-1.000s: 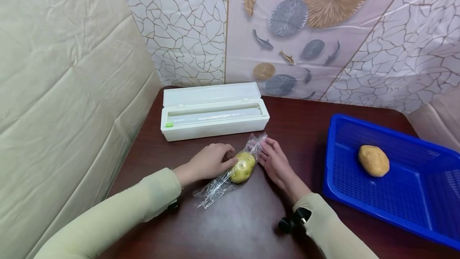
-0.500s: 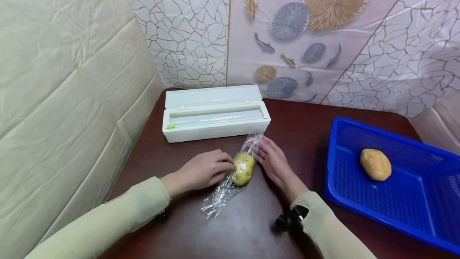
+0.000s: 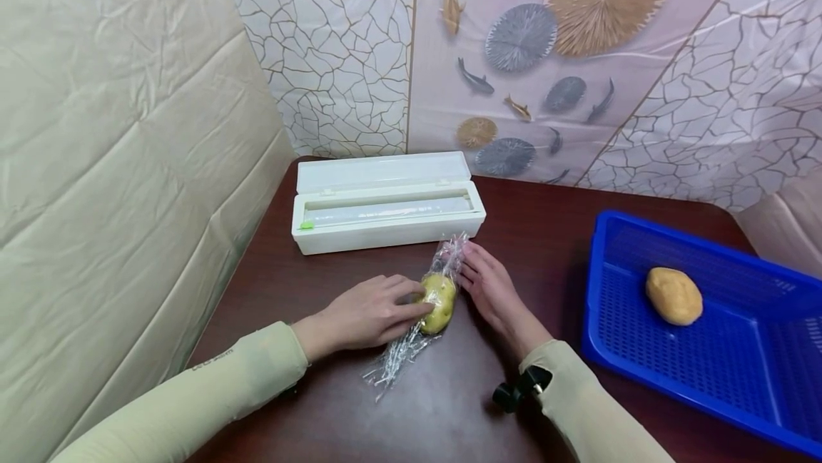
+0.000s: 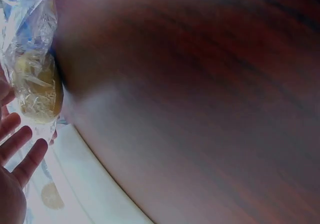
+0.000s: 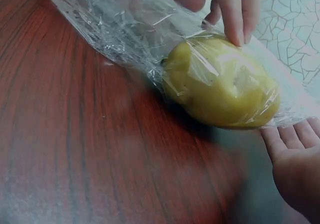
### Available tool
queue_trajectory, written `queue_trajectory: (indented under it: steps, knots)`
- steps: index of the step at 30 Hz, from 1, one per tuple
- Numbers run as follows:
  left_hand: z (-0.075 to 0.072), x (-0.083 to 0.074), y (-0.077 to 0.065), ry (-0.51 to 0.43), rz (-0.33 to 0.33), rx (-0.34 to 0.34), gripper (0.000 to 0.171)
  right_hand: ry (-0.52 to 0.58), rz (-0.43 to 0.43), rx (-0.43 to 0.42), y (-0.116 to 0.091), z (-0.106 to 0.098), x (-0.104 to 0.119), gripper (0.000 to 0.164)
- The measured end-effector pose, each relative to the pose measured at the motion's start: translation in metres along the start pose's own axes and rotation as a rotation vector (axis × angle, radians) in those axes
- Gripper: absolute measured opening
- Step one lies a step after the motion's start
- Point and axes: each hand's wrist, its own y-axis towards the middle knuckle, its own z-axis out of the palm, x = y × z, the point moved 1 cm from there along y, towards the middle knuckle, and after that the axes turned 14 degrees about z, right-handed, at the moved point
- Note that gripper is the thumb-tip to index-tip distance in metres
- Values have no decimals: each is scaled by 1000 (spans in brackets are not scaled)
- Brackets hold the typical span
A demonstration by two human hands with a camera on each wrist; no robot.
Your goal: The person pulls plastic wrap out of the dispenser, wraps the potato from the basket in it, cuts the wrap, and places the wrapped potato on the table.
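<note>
A yellow potato [image 3: 442, 317], wrapped in clear cling film [image 3: 399, 359], lies on the dark table. Loose film trails off both its ends. My left hand [image 3: 369, 312] reaches in from the left and touches the top of the potato with extended fingertips, as the right wrist view shows with its fingers [image 5: 232, 14] on the film. On the far right side, my right hand [image 3: 491, 285] rests by the upper end of the film, palm turned up, fingers fairly straight under the film. The right thumb is hard to make out.
Behind the potato stands a white cling film box [image 3: 385, 236], its lid raised and a roll inside. To the right sits a blue basket [image 3: 594, 292] holding another potato [image 3: 673, 297]. Fabric-covered walls close in the table's left and back.
My left hand has shifted its fingers off the potato's side and then onto its top. The lower film tail has swung slightly toward me. My right hand stays nearly still.
</note>
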Motion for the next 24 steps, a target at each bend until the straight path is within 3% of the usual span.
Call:
queue_trajectory:
  steps: [6, 14, 18, 24]
  knots:
    - [3, -1, -1, -12, -9, -7, 40, -54, -35, 22, -2, 2, 4, 49]
    - [4, 0, -4, -27, -26, -16, 43, -251, -113, 73, -10, 5, 6, 56]
    - [6, -1, -5, -25, -28, 2, 46, -402, -227, 91, -17, 7, 4, 49]
    - [9, -1, -8, -26, -32, -17, 46, -739, -450, 35, -30, 11, -2, 34]
